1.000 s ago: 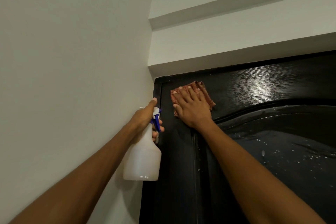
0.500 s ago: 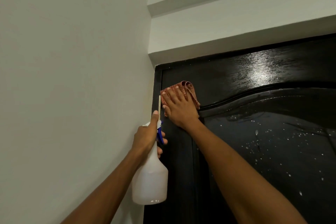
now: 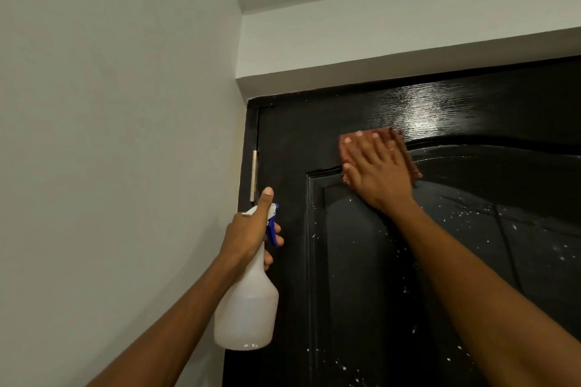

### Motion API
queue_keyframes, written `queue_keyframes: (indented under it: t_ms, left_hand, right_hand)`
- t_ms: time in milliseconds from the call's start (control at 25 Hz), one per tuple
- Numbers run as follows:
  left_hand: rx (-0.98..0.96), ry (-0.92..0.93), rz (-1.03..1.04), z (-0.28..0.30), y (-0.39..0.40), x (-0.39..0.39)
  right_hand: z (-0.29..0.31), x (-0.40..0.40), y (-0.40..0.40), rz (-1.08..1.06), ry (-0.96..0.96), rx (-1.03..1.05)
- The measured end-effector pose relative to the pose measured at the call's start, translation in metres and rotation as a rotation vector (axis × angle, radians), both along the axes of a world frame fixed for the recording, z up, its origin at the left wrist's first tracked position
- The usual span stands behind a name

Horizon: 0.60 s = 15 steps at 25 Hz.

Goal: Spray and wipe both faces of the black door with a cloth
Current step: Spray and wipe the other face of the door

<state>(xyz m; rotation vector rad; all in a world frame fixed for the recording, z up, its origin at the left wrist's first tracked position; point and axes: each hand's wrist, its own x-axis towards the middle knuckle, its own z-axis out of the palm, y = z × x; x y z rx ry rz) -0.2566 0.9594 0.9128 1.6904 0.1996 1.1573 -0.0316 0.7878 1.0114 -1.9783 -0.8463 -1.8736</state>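
A glossy black door (image 3: 361, 276) with an arched raised panel fills the right half of the view, speckled with white spray droplets. My right hand (image 3: 377, 173) lies flat on a folded reddish cloth (image 3: 405, 148), pressing it against the door at the top of the arched panel. My left hand (image 3: 248, 229) grips the neck of a white spray bottle (image 3: 246, 308) with a blue trigger, held upright near the door's hinge edge, thumb raised.
A white wall (image 3: 110, 135) runs along the left, meeting the door frame. A brass hinge (image 3: 253, 176) shows on the door's left edge. A white lintel (image 3: 377, 66) and ceiling steps sit above the door.
My right hand slid the cloth to the right, from the door's upper left corner to the arch of the panel. The bottle hand stayed low beside the hinge.
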Motion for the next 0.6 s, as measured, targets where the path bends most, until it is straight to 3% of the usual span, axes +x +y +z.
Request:
queue_keyframes:
  t_ms: [120,200,280,480,520,600]
  left_hand:
    - [0.004,0.007,-0.053,-0.017,-0.004,0.003]
    - [-0.026,-0.052,-0.097,-0.017,-0.006,0.004]
    - [-0.069,-0.096,-0.122,-0.015,-0.009,0.008]
    - [-0.136,-0.159,-0.125,-0.002,-0.016,0.023]
    - [-0.147,-0.163,-0.140,0.001,-0.020,0.025]
    - [-0.153,-0.168,-0.172,0.008,-0.028,0.029]
  right_hand:
    - [0.001,0.010,-0.020,0.067,0.156,0.244]
    - [-0.006,0.004,-0.007,0.066,0.161,0.244]
    - [-0.024,0.001,0.004,0.031,0.112,0.115]
    - [-0.041,0.006,-0.019,-0.068,-0.180,-0.562]
    - [-0.038,0.010,-0.026,-0.082,-0.176,-0.548]
    - [-0.038,0.020,-0.042,-0.044,-0.058,-0.196]
